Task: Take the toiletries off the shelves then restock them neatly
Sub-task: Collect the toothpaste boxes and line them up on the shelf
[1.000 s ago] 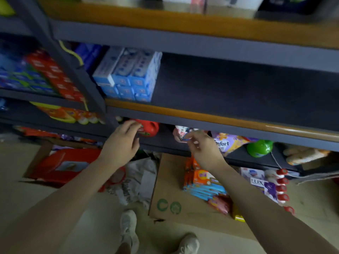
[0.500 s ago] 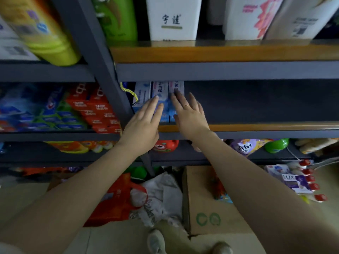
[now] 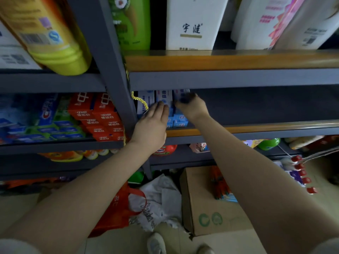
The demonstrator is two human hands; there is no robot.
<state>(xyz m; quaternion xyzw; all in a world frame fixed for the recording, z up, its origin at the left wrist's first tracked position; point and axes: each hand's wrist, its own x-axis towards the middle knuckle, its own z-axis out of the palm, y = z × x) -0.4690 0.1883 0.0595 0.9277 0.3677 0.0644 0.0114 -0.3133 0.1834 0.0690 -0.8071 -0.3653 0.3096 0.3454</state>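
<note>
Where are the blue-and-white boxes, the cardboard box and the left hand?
blue-and-white boxes (image 3: pixel 180 121), head view, blue front face.
cardboard box (image 3: pixel 205 204), head view, bare top.
left hand (image 3: pixel 153 123), head view, back of hand.

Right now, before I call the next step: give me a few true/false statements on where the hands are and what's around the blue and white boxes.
1. Both hands are at the blue and white boxes. True.
2. The left hand lies flat on the boxes, fingers straight. True.
3. The right hand hangs idle below the shelf. False: its fingers curl over the stack's right side.
4. The shelf right of the boxes is packed with bottles. False: it shows bare dark board.
5. A cardboard box sits on the floor. True.
</note>
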